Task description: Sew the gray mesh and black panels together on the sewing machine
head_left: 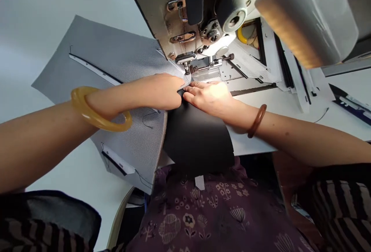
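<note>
A sewing machine (199, 39) stands over the work, its presser foot (187, 68) close to my fingertips. My left hand (166, 91) is curled closed on the edge of a grey mesh fabric panel (101, 53); most of its fingers are hidden behind the back of the hand. From the other side, my right hand (210, 96) has its fingers pressed together on the top end of a black sheet (199, 136), just in front of the foot. The sheet hangs down toward my lap, beside the panel's edge. Both hands nearly meet below the needle.
White strips with black edging (286, 62) lie on the right of the white table (252, 103). Thread snips or a cutter (352, 105) rests at the far right. White-and-black strips (117, 161) are attached to the grey panel, with loose threads. A grey machine cover (310, 16) overhangs the upper right.
</note>
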`<state>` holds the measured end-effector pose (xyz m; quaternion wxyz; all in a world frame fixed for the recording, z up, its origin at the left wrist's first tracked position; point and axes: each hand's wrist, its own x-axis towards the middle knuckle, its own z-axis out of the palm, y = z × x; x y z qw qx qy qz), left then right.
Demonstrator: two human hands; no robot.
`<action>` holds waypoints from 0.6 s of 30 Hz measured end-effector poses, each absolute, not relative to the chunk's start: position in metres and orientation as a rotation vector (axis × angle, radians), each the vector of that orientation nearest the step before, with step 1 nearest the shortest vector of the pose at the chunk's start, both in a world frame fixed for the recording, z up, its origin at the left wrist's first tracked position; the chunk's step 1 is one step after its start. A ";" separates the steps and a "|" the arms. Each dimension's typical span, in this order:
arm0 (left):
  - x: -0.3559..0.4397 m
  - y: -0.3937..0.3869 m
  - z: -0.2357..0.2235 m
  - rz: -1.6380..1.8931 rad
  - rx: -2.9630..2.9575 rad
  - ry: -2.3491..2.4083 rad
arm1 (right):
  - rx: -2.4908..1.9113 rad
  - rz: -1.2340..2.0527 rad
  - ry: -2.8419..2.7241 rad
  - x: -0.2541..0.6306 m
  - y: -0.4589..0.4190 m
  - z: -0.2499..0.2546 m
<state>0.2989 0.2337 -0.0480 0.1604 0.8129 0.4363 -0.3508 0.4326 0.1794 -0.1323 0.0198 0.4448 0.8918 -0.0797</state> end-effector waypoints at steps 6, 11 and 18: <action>0.297 0.231 -0.050 -0.980 2.336 1.270 | 1.382 -0.200 2.815 0.440 0.186 -0.135; 0.296 0.238 -0.042 -0.885 2.298 1.273 | 1.546 -0.274 2.718 0.439 0.187 -0.126; 0.292 0.251 -0.034 -0.778 2.287 1.257 | 1.581 -0.137 2.758 0.434 0.192 -0.132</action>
